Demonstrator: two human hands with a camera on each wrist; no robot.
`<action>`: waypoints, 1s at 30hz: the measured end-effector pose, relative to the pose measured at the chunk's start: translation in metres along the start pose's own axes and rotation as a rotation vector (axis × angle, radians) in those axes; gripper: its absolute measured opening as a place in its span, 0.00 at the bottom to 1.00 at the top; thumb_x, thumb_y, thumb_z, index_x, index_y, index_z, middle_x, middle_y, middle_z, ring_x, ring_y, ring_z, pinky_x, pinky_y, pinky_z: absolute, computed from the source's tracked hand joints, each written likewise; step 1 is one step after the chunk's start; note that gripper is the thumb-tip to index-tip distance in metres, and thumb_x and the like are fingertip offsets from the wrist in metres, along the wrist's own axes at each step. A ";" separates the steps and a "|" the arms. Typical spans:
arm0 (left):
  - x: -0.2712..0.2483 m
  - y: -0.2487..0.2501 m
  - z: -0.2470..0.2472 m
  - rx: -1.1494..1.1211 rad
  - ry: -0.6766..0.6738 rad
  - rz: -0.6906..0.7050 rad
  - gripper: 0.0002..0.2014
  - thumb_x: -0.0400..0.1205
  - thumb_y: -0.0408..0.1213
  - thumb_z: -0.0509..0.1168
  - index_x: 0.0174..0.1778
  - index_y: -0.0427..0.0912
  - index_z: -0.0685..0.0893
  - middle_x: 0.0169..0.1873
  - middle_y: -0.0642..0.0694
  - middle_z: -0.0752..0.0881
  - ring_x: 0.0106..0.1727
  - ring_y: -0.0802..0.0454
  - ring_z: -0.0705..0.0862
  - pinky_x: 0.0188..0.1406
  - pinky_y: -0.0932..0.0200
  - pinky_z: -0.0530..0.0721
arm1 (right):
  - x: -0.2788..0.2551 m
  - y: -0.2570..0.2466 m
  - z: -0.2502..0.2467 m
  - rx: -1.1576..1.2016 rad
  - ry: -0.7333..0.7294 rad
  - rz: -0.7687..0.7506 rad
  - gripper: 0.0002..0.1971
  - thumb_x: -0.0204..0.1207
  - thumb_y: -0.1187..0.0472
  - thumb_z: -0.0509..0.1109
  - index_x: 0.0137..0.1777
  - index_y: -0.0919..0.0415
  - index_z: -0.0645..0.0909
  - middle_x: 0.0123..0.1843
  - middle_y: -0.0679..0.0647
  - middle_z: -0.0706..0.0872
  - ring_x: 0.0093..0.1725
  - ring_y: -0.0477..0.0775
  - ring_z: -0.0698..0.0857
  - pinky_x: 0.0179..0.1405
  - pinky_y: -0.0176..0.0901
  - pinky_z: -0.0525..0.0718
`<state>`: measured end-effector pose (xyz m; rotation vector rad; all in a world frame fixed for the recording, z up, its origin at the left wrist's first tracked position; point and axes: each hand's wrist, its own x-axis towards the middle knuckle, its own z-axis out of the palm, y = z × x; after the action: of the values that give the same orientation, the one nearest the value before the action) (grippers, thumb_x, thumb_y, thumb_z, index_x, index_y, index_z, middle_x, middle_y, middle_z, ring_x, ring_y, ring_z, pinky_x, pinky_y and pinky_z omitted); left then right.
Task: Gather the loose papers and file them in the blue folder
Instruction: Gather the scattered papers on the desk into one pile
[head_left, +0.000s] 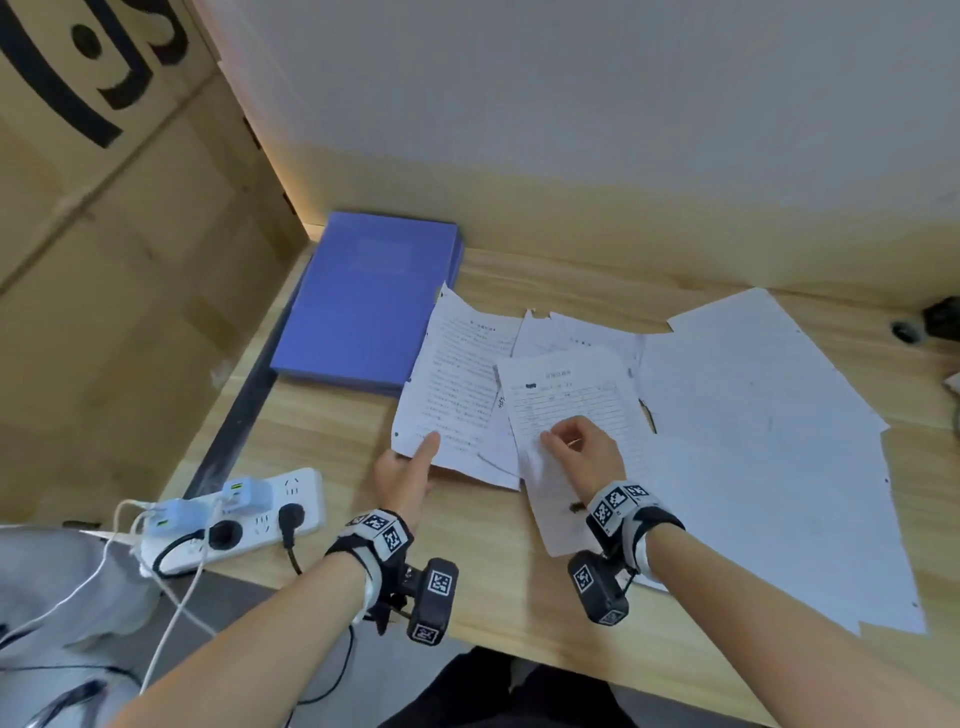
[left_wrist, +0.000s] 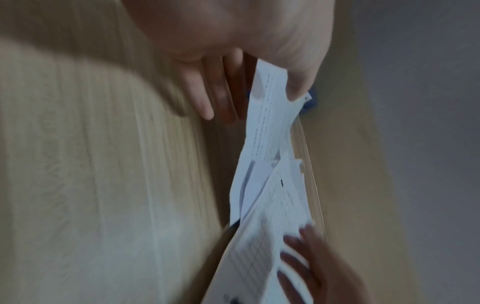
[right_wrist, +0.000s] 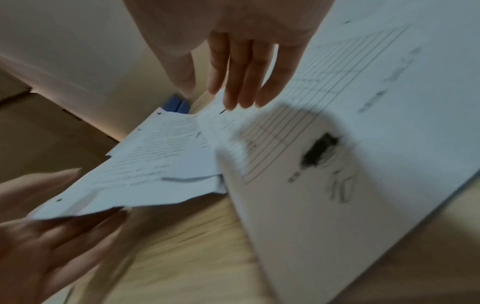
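Observation:
A blue folder (head_left: 374, 301) lies closed at the back left of the wooden desk (head_left: 322, 447). Loose white papers overlap to its right. My left hand (head_left: 415, 462) pinches the near corner of a printed sheet (head_left: 457, 374), thumb on top and fingers underneath; the sheet (left_wrist: 267, 123) lifts off the desk. My right hand (head_left: 561, 441) rests with straight fingers (right_wrist: 241, 90) on a lined form sheet (head_left: 571, 415) beside it. Large blank sheets (head_left: 753, 441) spread to the right. In the right wrist view the folder (right_wrist: 176, 105) shows beyond the printed sheet (right_wrist: 155, 160).
A white power strip (head_left: 234, 519) with chargers and cables sits at the desk's near left edge. A cardboard box (head_left: 104, 260) stands against the left side. The wall runs behind the desk. A small dark object (head_left: 906, 330) lies at the far right.

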<state>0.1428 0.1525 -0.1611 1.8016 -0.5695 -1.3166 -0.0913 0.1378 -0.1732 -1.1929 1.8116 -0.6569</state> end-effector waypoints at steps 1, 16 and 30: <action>0.004 0.003 -0.005 -0.009 0.022 0.022 0.12 0.80 0.44 0.71 0.57 0.48 0.84 0.49 0.56 0.89 0.49 0.56 0.87 0.47 0.51 0.89 | 0.003 0.006 -0.007 -0.039 0.046 0.030 0.11 0.73 0.45 0.71 0.51 0.49 0.82 0.51 0.45 0.87 0.49 0.47 0.86 0.50 0.46 0.84; 0.047 -0.008 0.022 0.412 -0.154 -0.018 0.12 0.70 0.49 0.74 0.49 0.53 0.89 0.44 0.54 0.92 0.45 0.48 0.90 0.47 0.42 0.92 | 0.033 0.066 -0.059 -0.509 0.056 0.335 0.18 0.58 0.46 0.74 0.26 0.57 0.71 0.32 0.54 0.80 0.41 0.59 0.78 0.31 0.44 0.76; 0.060 -0.023 0.059 0.460 -0.213 -0.119 0.09 0.70 0.40 0.79 0.43 0.52 0.89 0.48 0.48 0.93 0.43 0.48 0.92 0.48 0.46 0.92 | 0.024 0.067 -0.086 0.048 0.358 0.275 0.13 0.74 0.55 0.74 0.36 0.58 0.75 0.32 0.50 0.78 0.35 0.58 0.78 0.32 0.44 0.72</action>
<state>0.1069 0.1006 -0.2204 2.0990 -0.9568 -1.5633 -0.2018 0.1412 -0.1912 -0.8083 2.1942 -0.7841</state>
